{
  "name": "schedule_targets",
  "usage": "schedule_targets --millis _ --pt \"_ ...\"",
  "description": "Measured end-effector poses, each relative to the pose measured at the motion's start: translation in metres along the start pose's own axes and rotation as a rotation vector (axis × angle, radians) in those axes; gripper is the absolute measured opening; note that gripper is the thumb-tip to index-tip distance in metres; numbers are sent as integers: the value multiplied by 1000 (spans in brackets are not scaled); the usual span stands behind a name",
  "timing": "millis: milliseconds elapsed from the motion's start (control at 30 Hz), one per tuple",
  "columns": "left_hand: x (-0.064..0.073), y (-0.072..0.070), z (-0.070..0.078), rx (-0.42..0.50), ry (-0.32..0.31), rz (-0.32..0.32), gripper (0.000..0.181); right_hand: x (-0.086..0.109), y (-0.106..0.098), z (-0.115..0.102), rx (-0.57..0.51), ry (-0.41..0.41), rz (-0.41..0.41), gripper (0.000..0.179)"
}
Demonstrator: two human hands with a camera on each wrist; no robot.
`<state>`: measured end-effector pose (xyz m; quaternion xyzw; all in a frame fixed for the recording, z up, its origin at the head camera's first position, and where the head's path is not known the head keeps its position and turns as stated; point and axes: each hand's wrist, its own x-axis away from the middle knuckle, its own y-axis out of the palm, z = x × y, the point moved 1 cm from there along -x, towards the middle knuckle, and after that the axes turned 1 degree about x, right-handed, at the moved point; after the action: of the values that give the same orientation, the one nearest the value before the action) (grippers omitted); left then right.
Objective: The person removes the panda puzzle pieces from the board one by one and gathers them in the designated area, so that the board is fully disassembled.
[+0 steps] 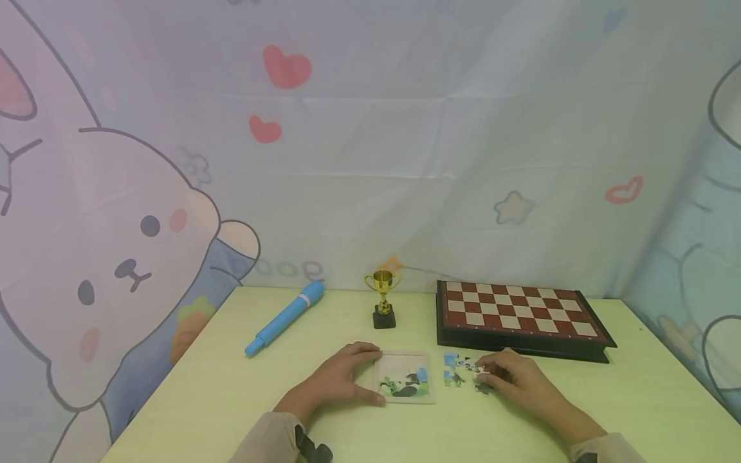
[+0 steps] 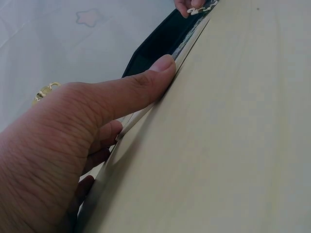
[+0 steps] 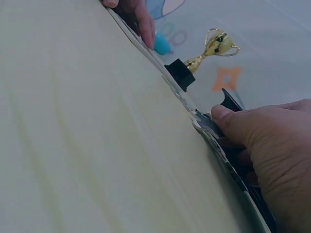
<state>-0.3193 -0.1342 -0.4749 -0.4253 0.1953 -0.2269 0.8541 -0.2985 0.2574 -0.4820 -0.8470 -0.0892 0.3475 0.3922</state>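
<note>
A square puzzle tray (image 1: 405,400) lies on the table, its lower part filled with joined pieces of a green, black and white picture. My left hand (image 1: 341,376) grips its left side, thumb along the near edge and fingers at the far edge; in the left wrist view the thumb (image 2: 163,68) presses that rim. To the right of the tray, several loose puzzle pieces (image 1: 454,378) lie grouped together. Among them my right hand (image 1: 518,379) pinches a puzzle piece (image 2: 197,10) between thumb and fingers. The palm side of that hand is hidden in the head view.
Behind the right hand stands a folding chessboard box (image 1: 521,308) with a red and white top. A small gold trophy (image 1: 383,299) on a black base is beyond the tray. At the left back lies a blue pen-shaped tube (image 1: 285,318). A printed curtain (image 1: 370,161) hangs behind the table.
</note>
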Motion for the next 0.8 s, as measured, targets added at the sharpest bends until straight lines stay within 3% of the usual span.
schedule_targets --millis 433,800 --pt "1 1 -1 -4 1 1 96 -4 6 -10 95 39 -62 23" --pt "1 1 -1 -6 12 6 95 -3 8 -10 144 34 -48 20"
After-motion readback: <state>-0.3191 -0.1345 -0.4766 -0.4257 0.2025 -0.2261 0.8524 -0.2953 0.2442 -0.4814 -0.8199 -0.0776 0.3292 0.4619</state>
